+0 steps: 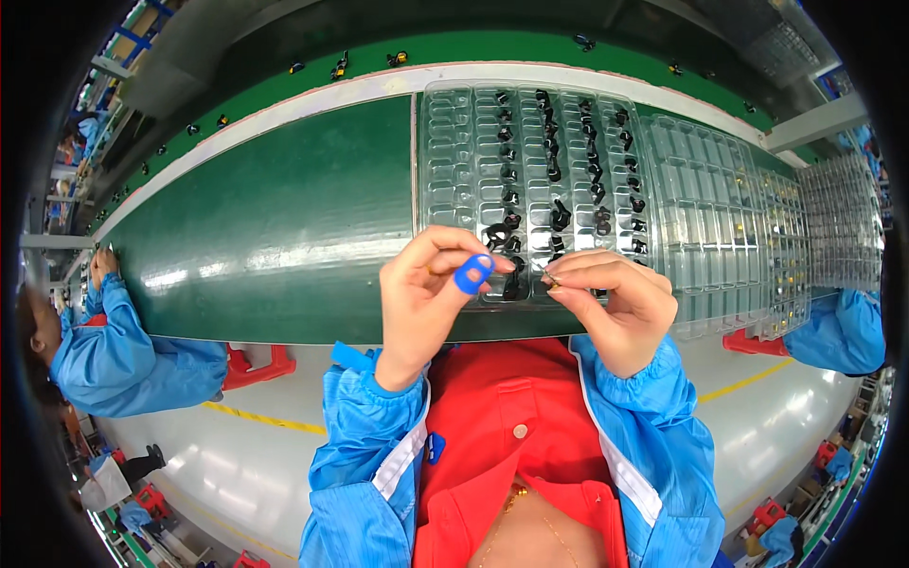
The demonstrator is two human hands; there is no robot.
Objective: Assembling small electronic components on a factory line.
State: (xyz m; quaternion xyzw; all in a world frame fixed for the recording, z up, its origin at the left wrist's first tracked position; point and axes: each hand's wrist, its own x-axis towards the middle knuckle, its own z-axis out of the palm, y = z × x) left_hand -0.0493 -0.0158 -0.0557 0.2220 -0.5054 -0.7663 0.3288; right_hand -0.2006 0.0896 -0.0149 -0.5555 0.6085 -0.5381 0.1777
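Note:
My left hand (pixel 421 298) is closed in a pinch over the near edge of a clear plastic tray (pixel 450 204). A blue finger guard (pixel 473 274) with an opening covers one of its fingertips. Black parts (pixel 512 276) show right by those fingertips; whether one is gripped or they only lie in the tray beyond, I cannot tell. Opposite it, my right hand (pixel 615 298) pinches a tiny dark, brassy-looking piece (pixel 552 281) between thumb and forefinger. The two hands are apart. Several columns of small black parts (pixel 552 142) fill pockets of the tray.
More clear trays (pixel 710 208) stand on the right, some with small yellowish pieces. A green belt (pixel 454 47) carrying small black-and-yellow parts runs behind the green bench (pixel 275 227). Co-workers in blue sleeves (pixel 133 355) sit left and right, near red stools (pixel 260 369).

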